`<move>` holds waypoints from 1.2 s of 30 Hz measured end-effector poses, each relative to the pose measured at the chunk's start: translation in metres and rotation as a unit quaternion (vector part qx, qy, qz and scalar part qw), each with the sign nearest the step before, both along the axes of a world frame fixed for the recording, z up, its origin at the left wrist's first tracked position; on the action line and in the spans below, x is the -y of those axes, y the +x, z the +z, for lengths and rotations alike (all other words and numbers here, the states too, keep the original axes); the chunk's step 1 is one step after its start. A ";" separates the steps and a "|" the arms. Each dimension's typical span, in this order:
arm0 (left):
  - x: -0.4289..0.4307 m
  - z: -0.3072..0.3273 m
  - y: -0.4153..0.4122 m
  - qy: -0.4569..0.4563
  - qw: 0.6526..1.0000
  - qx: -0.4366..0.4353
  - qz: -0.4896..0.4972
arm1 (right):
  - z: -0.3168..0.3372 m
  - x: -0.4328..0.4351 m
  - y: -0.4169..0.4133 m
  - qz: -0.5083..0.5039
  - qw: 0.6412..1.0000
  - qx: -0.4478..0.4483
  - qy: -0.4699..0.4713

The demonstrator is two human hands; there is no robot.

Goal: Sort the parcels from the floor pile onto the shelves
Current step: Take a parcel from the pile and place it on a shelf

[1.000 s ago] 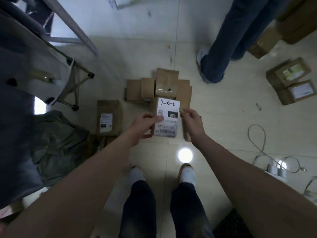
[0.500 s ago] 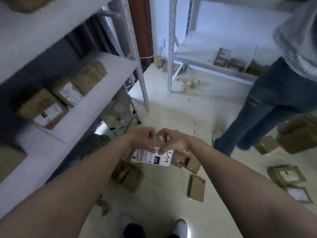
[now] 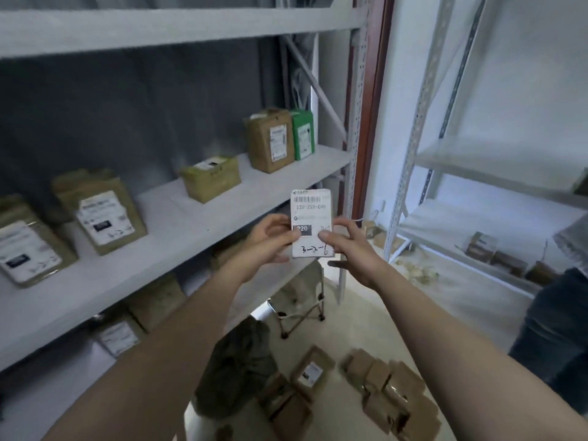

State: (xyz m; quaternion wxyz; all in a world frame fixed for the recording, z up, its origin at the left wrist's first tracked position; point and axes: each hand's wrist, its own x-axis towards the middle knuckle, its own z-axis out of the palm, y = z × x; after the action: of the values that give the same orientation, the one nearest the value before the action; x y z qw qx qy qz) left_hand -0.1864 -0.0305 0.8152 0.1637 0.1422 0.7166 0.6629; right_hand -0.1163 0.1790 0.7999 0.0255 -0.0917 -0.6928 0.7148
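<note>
A small parcel point(image 3: 311, 206) with a white shipping label and a handwritten code is held upright at chest height, its label facing me. My left hand point(image 3: 270, 238) grips its left edge and my right hand point(image 3: 345, 241) pinches its right edge. Just behind it runs the grey middle shelf point(image 3: 178, 224) of the rack on my left, carrying several labelled brown parcels point(image 3: 101, 211) and one green one point(image 3: 304, 135). The floor pile of brown parcels point(image 3: 386, 394) lies below, between my forearms.
Another person's leg in jeans point(image 3: 553, 338) stands at the right edge. A second rack point(image 3: 496, 179) at the right holds a few boxes low down. A folding stool point(image 3: 302, 300) and dark bag point(image 3: 235, 370) sit under the left rack. Lower shelves hold more parcels point(image 3: 119, 337).
The view rose from the floor pile to the shelves. Both hands lifted the parcel from floor level to chest height and turned it upright before the middle shelf.
</note>
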 end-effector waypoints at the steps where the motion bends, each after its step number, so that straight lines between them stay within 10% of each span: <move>1: 0.016 0.011 0.006 0.006 1.000 -0.011 0.017 | 0.011 0.018 0.001 0.012 1.000 -0.014 0.002; 19: 0.267 0.042 0.090 -0.083 0.969 -0.090 0.214 | 0.039 0.290 0.017 0.015 0.999 -0.036 -0.022; 36: 0.258 0.012 0.036 -0.085 0.975 -0.006 0.206 | 0.006 0.300 -0.035 -0.033 0.998 0.008 -0.050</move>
State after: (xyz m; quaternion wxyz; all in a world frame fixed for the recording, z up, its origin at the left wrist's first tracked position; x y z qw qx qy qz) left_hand -0.1508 -0.2888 0.8271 0.0307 -0.0185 0.7855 0.6178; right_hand -0.1510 -0.1213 0.8057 0.0392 -0.1211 -0.6533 0.7463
